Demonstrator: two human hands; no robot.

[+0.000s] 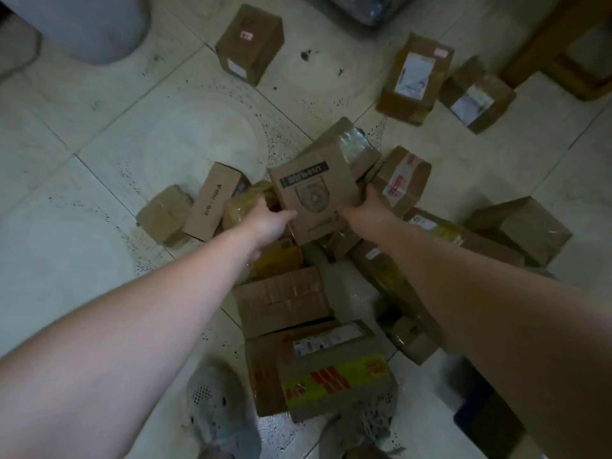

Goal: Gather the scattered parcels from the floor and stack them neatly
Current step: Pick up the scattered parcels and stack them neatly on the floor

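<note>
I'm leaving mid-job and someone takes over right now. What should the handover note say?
Left hand and right hand grip the printed box by its sides, over the heap of parcels mid-floor. Lone box lies far off; tall labelled box and small labelled box far right. No neat stack yet. Left: place this box, fetch the three strays, stack all.

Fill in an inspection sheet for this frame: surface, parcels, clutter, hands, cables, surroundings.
Surface: pale tiled floor, dark-speckled.
Job's things: brown cardboard box printed with a fan drawing, held over a heap of brown cardboard parcels; lone brown box and two white-labelled brown boxes lie apart, farther off.
Clutter: nothing seen.
Grippers: left hand and right hand grip the printed box's opposite sides.
Cables: nothing seen.
Surroundings: grey rounded container far left; wooden furniture far right; grey shoes below.
</note>
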